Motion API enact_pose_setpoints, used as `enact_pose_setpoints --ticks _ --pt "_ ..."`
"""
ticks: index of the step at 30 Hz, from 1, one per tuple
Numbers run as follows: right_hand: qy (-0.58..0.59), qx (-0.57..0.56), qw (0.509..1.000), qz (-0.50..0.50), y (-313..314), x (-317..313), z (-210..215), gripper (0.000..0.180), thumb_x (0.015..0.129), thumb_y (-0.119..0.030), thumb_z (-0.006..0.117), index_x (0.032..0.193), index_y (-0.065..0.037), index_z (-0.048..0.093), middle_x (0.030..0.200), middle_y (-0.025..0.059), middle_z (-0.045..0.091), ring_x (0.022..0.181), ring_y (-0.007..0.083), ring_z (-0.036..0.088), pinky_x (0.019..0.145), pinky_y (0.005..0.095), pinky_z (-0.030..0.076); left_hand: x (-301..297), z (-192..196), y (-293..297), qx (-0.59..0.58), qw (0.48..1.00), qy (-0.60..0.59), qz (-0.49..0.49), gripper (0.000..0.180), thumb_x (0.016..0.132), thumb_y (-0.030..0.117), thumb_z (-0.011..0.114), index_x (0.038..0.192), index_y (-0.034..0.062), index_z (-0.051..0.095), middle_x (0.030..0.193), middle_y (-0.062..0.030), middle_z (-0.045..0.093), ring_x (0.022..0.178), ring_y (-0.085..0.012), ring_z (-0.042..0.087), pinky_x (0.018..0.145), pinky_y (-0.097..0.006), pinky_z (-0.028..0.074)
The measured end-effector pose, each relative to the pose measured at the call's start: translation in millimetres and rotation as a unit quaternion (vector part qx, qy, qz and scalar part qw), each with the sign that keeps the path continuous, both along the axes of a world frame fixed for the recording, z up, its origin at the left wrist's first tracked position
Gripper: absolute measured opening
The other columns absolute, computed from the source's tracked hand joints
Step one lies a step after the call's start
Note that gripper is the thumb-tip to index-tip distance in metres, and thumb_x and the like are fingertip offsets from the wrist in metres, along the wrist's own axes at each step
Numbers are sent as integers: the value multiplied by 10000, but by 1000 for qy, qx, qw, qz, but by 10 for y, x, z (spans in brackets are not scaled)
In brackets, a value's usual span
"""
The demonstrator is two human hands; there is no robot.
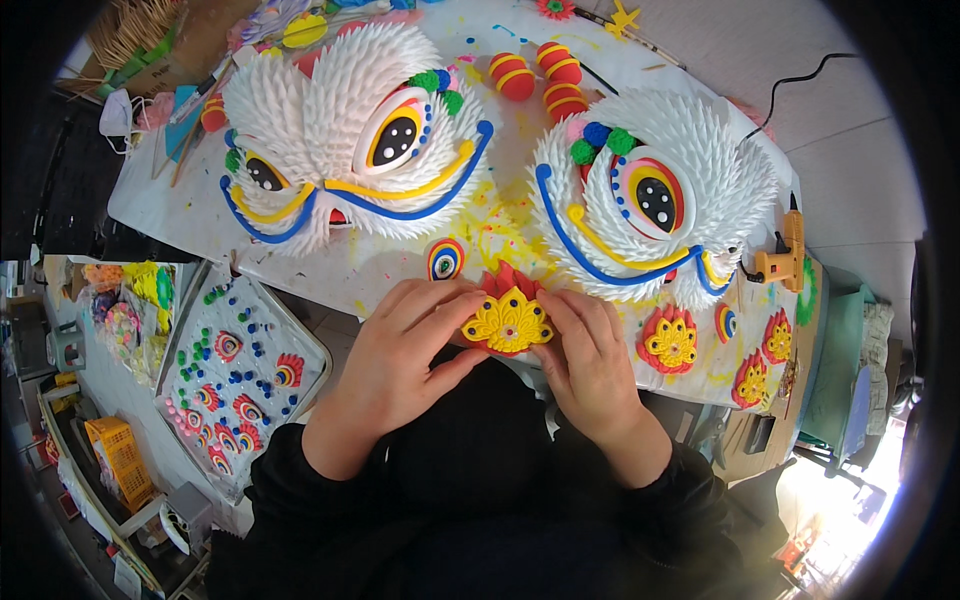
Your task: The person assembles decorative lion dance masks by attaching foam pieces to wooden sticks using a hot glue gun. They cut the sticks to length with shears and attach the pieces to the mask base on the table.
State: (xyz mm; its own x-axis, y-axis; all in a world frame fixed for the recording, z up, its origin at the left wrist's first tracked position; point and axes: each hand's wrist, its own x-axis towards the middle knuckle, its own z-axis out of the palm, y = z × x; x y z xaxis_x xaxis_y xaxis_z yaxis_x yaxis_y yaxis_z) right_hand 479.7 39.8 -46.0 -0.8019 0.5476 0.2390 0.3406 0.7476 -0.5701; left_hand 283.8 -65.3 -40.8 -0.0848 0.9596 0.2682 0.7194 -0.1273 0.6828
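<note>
Hands, left (400, 350) and right (590, 355), grip a yellow scalloped flower ornament (507, 322) backed by red petals.

- A brown cardboard box (140, 62) stood at the far left corner of the table, open at the top and stuffed with thin wooden sticks; green pieces lay against its front wall.
- A yellow slatted plastic crate (120, 458) sat low at the left, on the floor beside the tray stand; what it held could not be told.
- A small dark flat device with what might be a screen (760, 434) lay near the table's right edge; it was too small to tell whether it was lit.
- No labels or signs could be made out.
</note>
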Motion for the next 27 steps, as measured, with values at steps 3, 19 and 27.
enact_pose_setpoints --ticks 3,19,27 --pt "-8 -3 1000 -3 0 -4 2 526 716 -25 700 1210 8 522 1161 176 506 1013 346 522 881 399 452 22 -41 25 8 1000 -1 -4 464 697 94 749 1120 5 581 1108 -118 588 972 -315 560 852 -391 457" --pt "-11 -30 999 -35 -46 -56 9 510 731 -15 678 1221 -3 535 1133 175 514 1004 353 512 882 403 432 54 -57 40 -8 1000 1 15 427 699 75 734 1095 -3 595 1122 -120 585 999 -321 559 868 -388 459" --pt "-6 -37 999 -40 -50 -45 18 507 726 -20 687 1207 18 531 1127 170 500 1010 341 511 874 397 451 67 -36 67 -15 999 14 25 389 691 68 727 1057 -6 616 1126 -120 594 999 -315 571 861 -391 469"
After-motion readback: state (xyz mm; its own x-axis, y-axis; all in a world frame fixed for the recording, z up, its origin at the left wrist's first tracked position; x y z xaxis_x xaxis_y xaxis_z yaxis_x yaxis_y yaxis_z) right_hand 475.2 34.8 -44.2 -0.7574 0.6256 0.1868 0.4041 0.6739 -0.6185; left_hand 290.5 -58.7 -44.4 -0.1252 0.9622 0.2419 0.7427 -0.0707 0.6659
